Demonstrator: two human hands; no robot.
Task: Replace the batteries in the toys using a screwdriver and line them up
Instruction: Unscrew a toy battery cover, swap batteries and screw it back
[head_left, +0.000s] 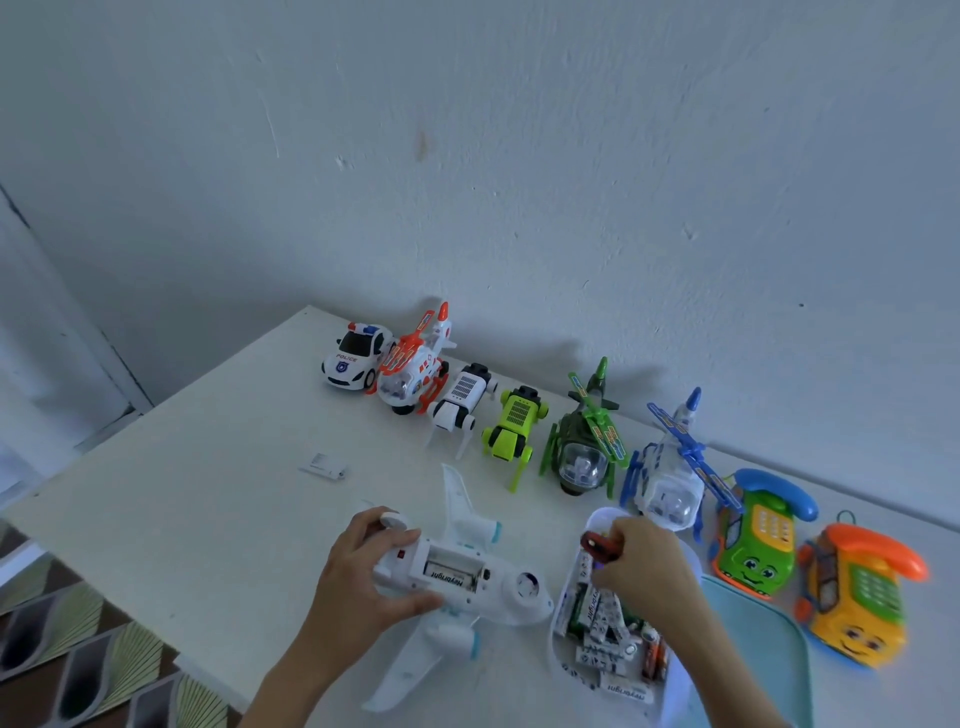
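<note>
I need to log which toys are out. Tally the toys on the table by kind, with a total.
Police car: 1
Helicopters: 3 (orange, green, blue)
Robot dogs: 2 (white, lime)
Toy phones: 2 (green, orange)
Airplane: 1
Total: 9

A room in a home, with a toy-covered table against the wall.

A plain white table (208, 467) stands pushed against a scuffed, bare painted wall (519, 156), with a door frame (78, 332) at the left and a patterned rug (78, 639) on the floor below. Children's toys stand in a row (519, 415) along the wall: a police car (356, 354), helicopters, robot dogs and two toy phones. A container of batteries (613, 639) sits at the near edge.
</note>
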